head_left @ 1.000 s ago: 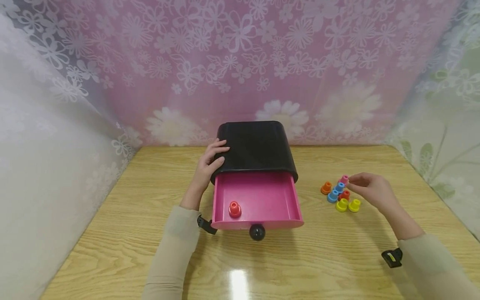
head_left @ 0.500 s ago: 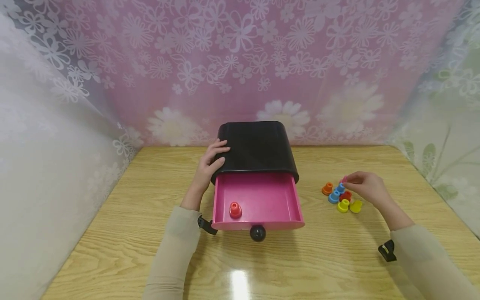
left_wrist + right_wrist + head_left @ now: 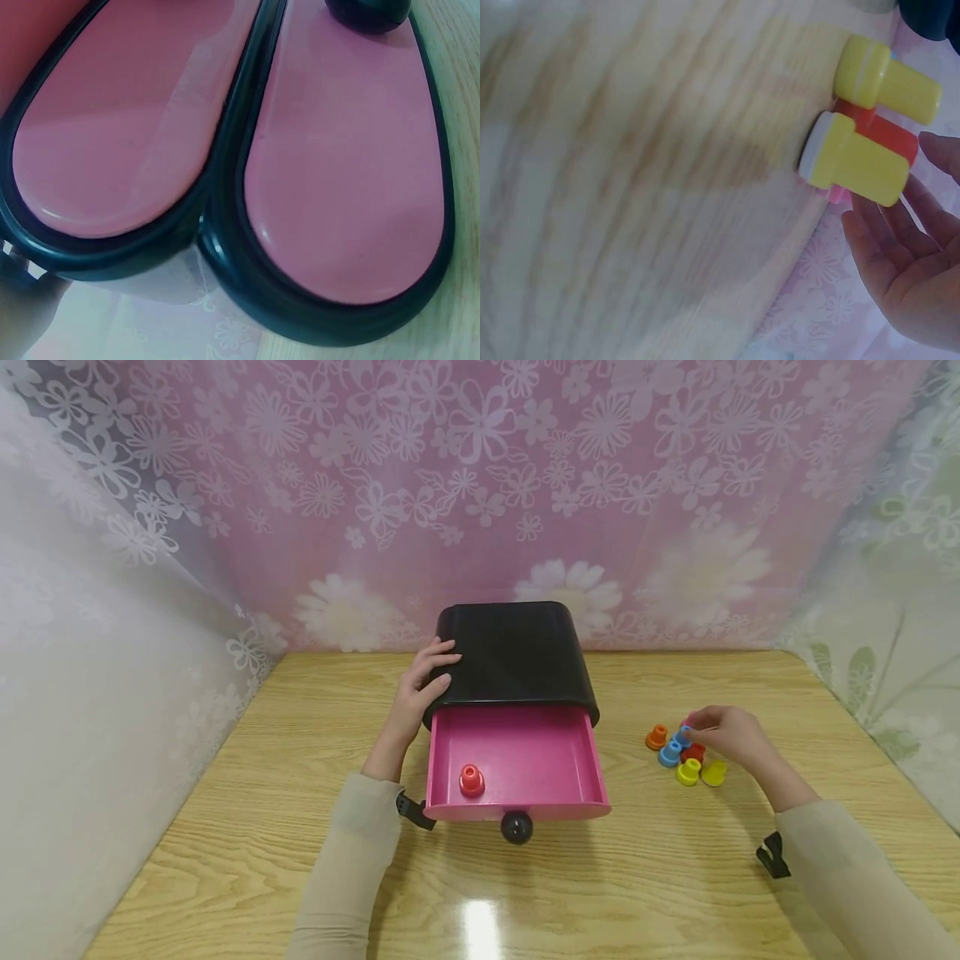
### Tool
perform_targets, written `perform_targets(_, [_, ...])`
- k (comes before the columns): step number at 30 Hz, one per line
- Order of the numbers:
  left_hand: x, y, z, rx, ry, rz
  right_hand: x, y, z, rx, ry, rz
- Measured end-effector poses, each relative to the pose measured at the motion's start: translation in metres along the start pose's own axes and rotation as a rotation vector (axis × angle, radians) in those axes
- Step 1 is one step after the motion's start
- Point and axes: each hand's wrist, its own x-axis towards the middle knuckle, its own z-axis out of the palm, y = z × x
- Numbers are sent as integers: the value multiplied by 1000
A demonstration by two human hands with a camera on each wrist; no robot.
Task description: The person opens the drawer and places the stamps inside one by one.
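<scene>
In the head view my left hand (image 3: 418,689) rests on the left edge of a black drawer box (image 3: 517,652), fingers and thumb lying on its top. Its pink drawer (image 3: 525,752) stands pulled out, with a black round knob (image 3: 517,827) in front. Inside, at the left front, a red peg-shaped plastic piece (image 3: 471,780) stands upright. My right hand (image 3: 731,732) has its fingertips right at the upper blue piece (image 3: 682,734), partly covering the pink piece (image 3: 686,721) behind; whether it pinches one, I cannot tell. In the right wrist view, yellow pieces (image 3: 874,165) partly hide the fingers.
Around the right hand stand an orange piece (image 3: 657,737), another blue one (image 3: 671,754), a red one (image 3: 693,753) and two yellow ones, the right one (image 3: 714,773) tipped. Flowered curtains surround the wooden table (image 3: 637,877) at the back and sides.
My right hand has moved slightly left, from beside the pink piece to over the upper blue one. The right yellow piece has gone from upright to tipped. My left hand has stayed on the box.
</scene>
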Motion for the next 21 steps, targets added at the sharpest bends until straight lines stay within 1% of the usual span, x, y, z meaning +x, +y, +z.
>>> perform_targets(4, [-1,-4,-1,-7,-2,6,3,3,3,-4,-21,9])
perform_targets(11, [-1,-29,-7,-21,-7,6,5,6,5,-17,-46,8])
perform_targets(14, [-1,-33,-7,-21,-6,9,5,5,5,-15,-49,9])
perform_targets(21, [0,-3,-1,-17,-14,7,6,4,5,-28,-41,12])
